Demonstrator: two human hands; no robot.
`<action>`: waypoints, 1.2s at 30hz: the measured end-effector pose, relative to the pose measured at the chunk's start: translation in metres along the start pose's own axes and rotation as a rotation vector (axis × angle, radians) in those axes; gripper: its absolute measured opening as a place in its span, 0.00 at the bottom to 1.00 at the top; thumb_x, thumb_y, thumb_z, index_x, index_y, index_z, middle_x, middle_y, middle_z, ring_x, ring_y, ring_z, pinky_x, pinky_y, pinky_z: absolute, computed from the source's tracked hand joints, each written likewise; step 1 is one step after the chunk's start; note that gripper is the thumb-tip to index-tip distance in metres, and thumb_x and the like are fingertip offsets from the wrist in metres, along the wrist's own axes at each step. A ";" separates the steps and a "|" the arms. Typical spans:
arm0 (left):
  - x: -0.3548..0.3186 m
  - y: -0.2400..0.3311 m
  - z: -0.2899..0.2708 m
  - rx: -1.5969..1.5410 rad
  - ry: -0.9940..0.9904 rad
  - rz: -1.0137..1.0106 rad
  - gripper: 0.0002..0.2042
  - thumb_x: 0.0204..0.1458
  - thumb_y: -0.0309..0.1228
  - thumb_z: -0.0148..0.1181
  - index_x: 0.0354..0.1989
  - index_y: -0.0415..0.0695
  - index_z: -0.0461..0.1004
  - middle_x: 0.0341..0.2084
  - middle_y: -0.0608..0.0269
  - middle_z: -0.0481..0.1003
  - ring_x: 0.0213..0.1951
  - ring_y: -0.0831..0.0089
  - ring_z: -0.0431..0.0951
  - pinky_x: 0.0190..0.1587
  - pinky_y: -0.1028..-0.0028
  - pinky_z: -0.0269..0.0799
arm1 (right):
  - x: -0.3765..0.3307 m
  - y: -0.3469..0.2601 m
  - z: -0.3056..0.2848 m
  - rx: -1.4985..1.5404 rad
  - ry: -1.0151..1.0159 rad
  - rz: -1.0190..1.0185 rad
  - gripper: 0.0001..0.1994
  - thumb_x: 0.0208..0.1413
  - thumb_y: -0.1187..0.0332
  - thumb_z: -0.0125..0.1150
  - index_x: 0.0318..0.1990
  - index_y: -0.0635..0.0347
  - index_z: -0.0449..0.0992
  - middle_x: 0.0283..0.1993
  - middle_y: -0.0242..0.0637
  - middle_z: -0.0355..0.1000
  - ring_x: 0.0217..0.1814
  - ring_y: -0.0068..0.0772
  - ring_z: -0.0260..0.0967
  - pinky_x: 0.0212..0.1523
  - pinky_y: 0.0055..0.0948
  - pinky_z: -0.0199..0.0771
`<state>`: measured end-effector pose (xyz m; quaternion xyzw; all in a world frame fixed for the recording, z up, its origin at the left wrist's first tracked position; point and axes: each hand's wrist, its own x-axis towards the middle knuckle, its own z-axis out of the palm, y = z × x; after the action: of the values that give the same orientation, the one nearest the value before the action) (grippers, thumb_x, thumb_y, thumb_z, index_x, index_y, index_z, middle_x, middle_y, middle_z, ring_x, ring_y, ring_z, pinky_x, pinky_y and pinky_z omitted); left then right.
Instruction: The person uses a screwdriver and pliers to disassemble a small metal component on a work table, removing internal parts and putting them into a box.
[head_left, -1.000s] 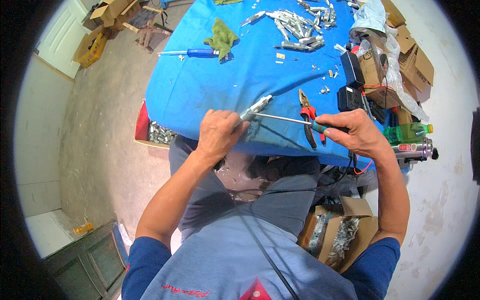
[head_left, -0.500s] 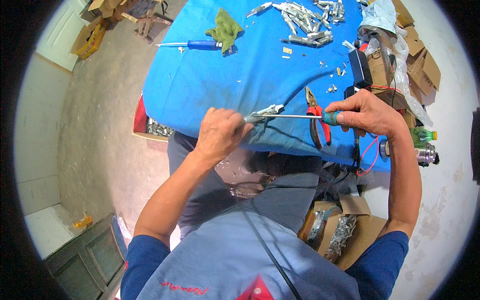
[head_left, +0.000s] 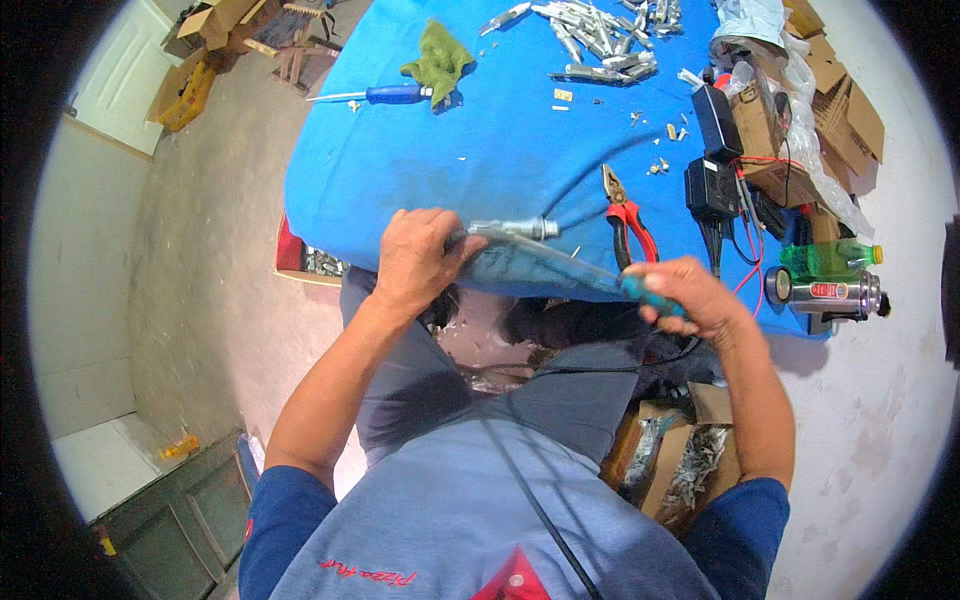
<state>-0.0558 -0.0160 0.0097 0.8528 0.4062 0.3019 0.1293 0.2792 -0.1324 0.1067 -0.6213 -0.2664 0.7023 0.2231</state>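
Note:
My left hand (head_left: 422, 258) is closed around one end of a silvery cylindrical metal piece (head_left: 528, 229), which points right over the blue cloth near the table's front edge. My fingers hide its left end. A screwdriver (head_left: 648, 296) with a teal handle is gripped in my right hand (head_left: 697, 300). Its shaft, smeared by motion, slants up and left, and its tip is by the metal piece close to my left fingers; whether it touches is hard to tell. Red-handled pliers (head_left: 630, 222) lie with jaws apart just beyond my right hand.
Blue cloth (head_left: 370, 200) covers the table. A blue screwdriver (head_left: 395, 94), a green rag (head_left: 437, 60) and a pile of metal pieces (head_left: 600, 45) lie farther back. Black adapters (head_left: 710, 190), a steel flask (head_left: 832, 297) and a green bottle (head_left: 825, 260) line the right side.
My right hand has come down and toward me, tilting the screwdriver from level to slanted. The metal piece in my left hand now lies nearly level.

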 end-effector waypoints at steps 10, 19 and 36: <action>0.005 -0.006 0.003 0.069 -0.010 0.039 0.16 0.50 0.41 0.68 0.22 0.44 0.71 0.20 0.56 0.73 0.26 0.54 0.73 0.31 0.60 0.62 | -0.024 0.053 0.048 -0.221 0.373 -0.447 0.17 0.65 0.64 0.59 0.58 0.59 0.77 0.30 0.34 0.76 0.20 0.13 0.64 0.21 0.16 0.64; 0.005 -0.006 -0.001 0.039 -0.028 0.062 0.15 0.50 0.42 0.68 0.24 0.44 0.72 0.20 0.56 0.73 0.27 0.53 0.73 0.32 0.59 0.62 | -0.031 0.021 0.056 -0.683 0.432 -0.728 0.15 0.61 0.65 0.62 0.52 0.61 0.79 0.38 0.44 0.80 0.36 0.29 0.76 0.40 0.30 0.74; 0.000 -0.006 0.005 0.020 0.047 0.061 0.15 0.51 0.40 0.68 0.24 0.44 0.71 0.20 0.58 0.71 0.28 0.55 0.72 0.32 0.60 0.61 | -0.040 -0.058 0.069 -1.253 0.350 -0.802 0.12 0.58 0.64 0.62 0.48 0.52 0.79 0.32 0.48 0.75 0.35 0.53 0.74 0.33 0.45 0.71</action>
<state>-0.0565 -0.0123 0.0026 0.8587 0.3859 0.3215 0.1018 0.2148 -0.1214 0.1804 -0.5896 -0.7810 0.1767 0.1058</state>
